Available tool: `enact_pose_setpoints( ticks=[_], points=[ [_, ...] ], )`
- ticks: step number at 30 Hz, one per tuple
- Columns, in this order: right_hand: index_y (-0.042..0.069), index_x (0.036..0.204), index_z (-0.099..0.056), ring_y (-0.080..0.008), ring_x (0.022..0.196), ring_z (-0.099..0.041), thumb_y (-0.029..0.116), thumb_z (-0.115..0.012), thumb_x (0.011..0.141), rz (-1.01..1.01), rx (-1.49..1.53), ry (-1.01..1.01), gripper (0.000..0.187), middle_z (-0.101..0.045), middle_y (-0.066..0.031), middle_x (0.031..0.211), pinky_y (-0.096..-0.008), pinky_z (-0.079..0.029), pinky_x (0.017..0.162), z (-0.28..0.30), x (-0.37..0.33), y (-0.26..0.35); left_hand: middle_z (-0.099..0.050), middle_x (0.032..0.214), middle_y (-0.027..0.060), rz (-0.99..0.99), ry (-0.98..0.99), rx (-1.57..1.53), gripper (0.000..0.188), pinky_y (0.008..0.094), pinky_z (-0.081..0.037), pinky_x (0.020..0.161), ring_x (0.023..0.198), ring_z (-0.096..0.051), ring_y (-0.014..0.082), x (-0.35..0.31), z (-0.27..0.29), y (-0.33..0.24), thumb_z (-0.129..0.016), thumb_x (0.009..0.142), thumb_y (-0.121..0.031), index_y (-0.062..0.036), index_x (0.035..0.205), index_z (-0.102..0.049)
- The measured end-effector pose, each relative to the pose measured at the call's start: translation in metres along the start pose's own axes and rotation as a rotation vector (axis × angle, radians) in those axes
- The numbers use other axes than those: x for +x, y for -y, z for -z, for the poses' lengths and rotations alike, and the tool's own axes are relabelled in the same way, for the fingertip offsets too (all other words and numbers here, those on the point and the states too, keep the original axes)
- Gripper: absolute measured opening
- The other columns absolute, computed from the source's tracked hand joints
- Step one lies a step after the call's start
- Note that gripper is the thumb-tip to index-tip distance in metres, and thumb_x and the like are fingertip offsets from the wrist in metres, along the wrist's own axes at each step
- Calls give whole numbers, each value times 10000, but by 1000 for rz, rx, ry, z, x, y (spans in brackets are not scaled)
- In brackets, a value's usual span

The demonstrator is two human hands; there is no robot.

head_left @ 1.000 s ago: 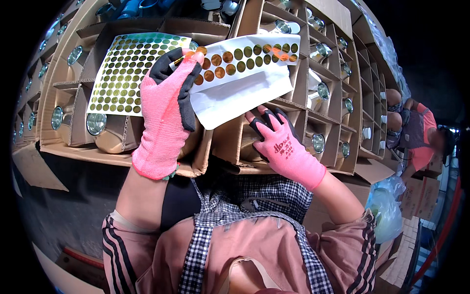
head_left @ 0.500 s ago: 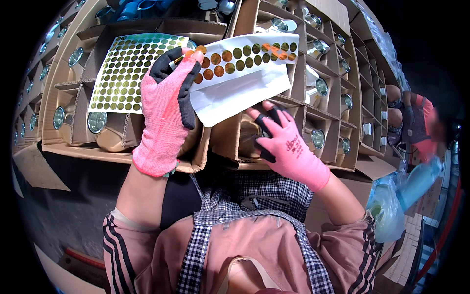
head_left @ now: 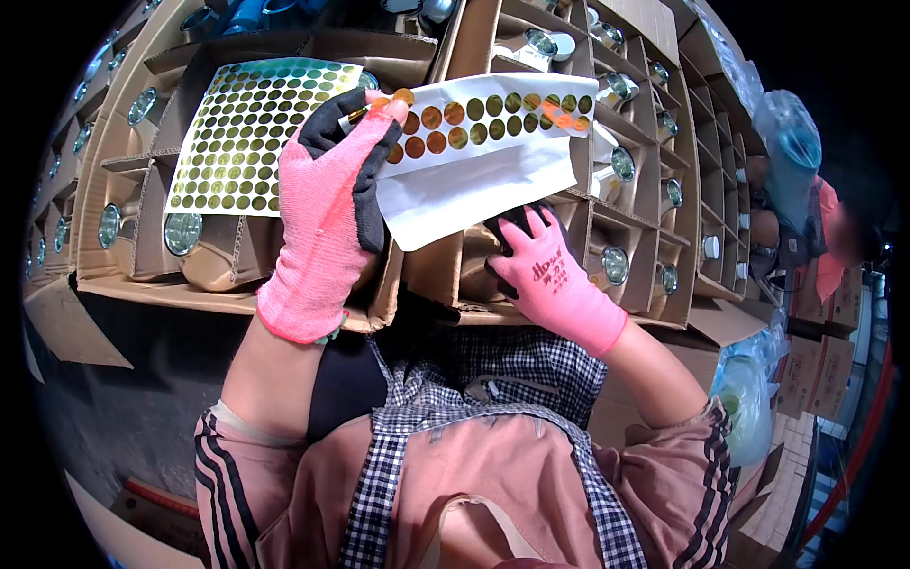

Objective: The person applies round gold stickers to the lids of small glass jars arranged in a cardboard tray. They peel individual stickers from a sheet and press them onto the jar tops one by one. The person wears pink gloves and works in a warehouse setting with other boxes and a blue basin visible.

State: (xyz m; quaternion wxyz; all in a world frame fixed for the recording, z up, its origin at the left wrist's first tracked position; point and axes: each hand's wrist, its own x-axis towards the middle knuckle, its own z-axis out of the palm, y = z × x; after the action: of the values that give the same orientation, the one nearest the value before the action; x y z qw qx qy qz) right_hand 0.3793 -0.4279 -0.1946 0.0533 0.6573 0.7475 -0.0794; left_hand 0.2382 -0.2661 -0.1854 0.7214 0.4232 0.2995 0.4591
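Note:
My left hand [head_left: 327, 204], in a pink glove with black palm side, is closed on a white sheet of round gold stickers [head_left: 483, 194]. Some stickers look orange, and one [head_left: 405, 97] sticks up by the thumb tip. A thin dark object with a pale part [head_left: 354, 116] shows between these fingers; its kind is unclear. My right hand [head_left: 545, 261], gloved alike, reaches down into a cardboard compartment beneath the sheet's lower edge. Its fingers curl inward and their tips are hidden. A larger sheet of gold stickers [head_left: 227, 137] lies across the left box's dividers, behind my left hand.
Divided cardboard boxes [head_left: 237, 302] hold bottles with shiny round tops, such as one bottle [head_left: 184, 233] at left and another [head_left: 615, 266] at right. Blue items [head_left: 248, 14] lie at the top. A co-worker in pink [head_left: 828, 247] and plastic bags [head_left: 789, 142] are at far right.
My right hand has lowered into the compartment, its spread fingers now curled. My left hand has shifted slightly right with the sheet. At far right, a blue bag has risen beside the co-worker.

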Motion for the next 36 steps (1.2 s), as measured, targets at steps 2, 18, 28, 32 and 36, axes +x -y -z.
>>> enact_pose_setpoints(
  ticks=[2,18,28,32,36],
  points=[
    [83,815,-608,-390,1060,-407,180,-657,611,-14,-11,-38,231,-460,-175,1101,-524,-290,943,1,4,3,-573,742,-16,11,-5,-4,204,164,-415,577,657,-515,34,0,2,1,-672,770,-132,-32,932,-598],
    [12,987,-529,-340,1041,-459,149,-710,638,-362,392,-519,416,-495,-166,1072,-432,-333,935,36,-6,1,-589,706,-3,55,61,-157,186,157,-403,575,622,-528,46,-4,1,-6,-673,756,-105,-20,905,-603],
    [-6,1010,-537,-346,1078,-472,189,-691,709,-165,165,-874,391,-524,-196,1098,-442,-339,937,108,-29,8,-606,744,18,236,432,103,141,171,-445,608,676,-543,39,-22,-14,-12,-669,742,-94,-25,853,-615],
    [25,818,-578,-302,959,-533,105,-731,588,-242,211,-466,288,-571,-120,864,-383,-403,857,106,-10,14,-598,911,93,213,600,192,138,230,-429,764,830,-536,102,-29,-14,-7,-623,733,-29,17,855,-576],
    [38,717,-551,-285,832,-558,62,-681,614,-217,253,-499,168,-554,-91,720,-387,-417,786,104,-10,8,-599,911,87,104,605,293,98,228,-436,744,825,-545,107,-31,-17,-9,-615,744,-44,7,828,-610]
  ],
)
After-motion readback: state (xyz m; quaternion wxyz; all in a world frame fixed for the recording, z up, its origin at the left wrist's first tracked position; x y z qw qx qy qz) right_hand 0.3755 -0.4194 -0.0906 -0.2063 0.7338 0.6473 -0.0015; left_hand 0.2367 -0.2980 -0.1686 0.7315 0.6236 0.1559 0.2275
